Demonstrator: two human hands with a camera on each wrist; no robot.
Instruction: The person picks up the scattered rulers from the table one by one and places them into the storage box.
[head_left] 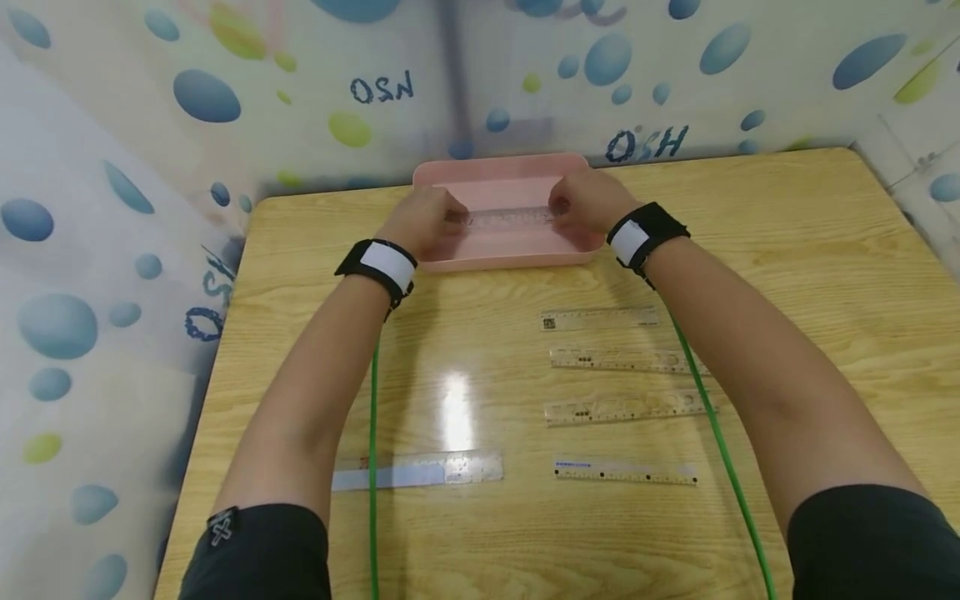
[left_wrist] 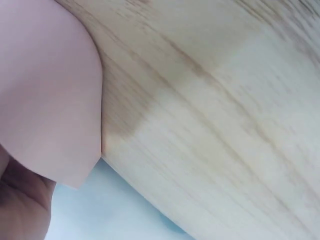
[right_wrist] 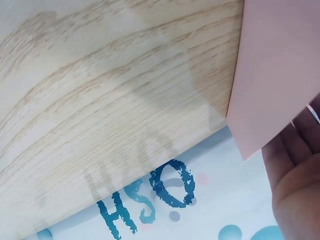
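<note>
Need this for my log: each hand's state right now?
Left hand: closed, holding one end of the clear straight plastic ruler inside the pink rectangular tray.
Right hand: closed, holding its other end.

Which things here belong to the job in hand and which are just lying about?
Likely the job:
clear plastic ruler, pinched by the left hand and right hand
pink rectangular plastic tray beneath it
loose clear rulers on the yellowish wooden table

Seemingly incidental:
two thin green cords by the forearms

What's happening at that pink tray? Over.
Left hand and right hand at opposite ends of clear ruler, pinching. Ruler inside pink tray. Nothing visibly blocking.
</note>
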